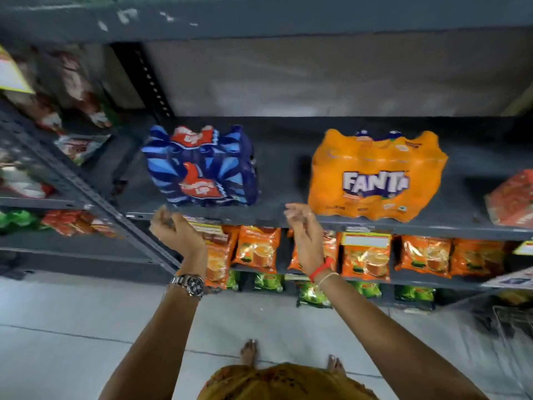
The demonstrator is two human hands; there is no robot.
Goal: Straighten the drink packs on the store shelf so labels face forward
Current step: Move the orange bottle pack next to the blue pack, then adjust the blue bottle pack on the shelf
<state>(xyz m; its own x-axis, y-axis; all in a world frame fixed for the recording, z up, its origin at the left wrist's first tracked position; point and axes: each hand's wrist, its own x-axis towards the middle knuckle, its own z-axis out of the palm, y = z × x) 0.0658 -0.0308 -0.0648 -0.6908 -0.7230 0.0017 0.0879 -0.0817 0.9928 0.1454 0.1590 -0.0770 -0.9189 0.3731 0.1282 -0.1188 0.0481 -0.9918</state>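
A blue shrink-wrapped drink pack with a red logo stands on the grey shelf, turned slightly to the left. To its right stands an orange Fanta pack, its label facing me. A red pack lies tilted at the far right of the shelf. My left hand hovers just below the shelf's front edge under the blue pack, fingers loosely curled, holding nothing. My right hand is raised at the shelf edge between the two packs, close to the Fanta pack's lower left corner, fingers apart and empty.
Orange pouches and green pouches fill the lower shelves. A perforated grey upright runs diagonally at the left, with snack bags beyond it. A wire basket stands at the lower right on the tiled floor.
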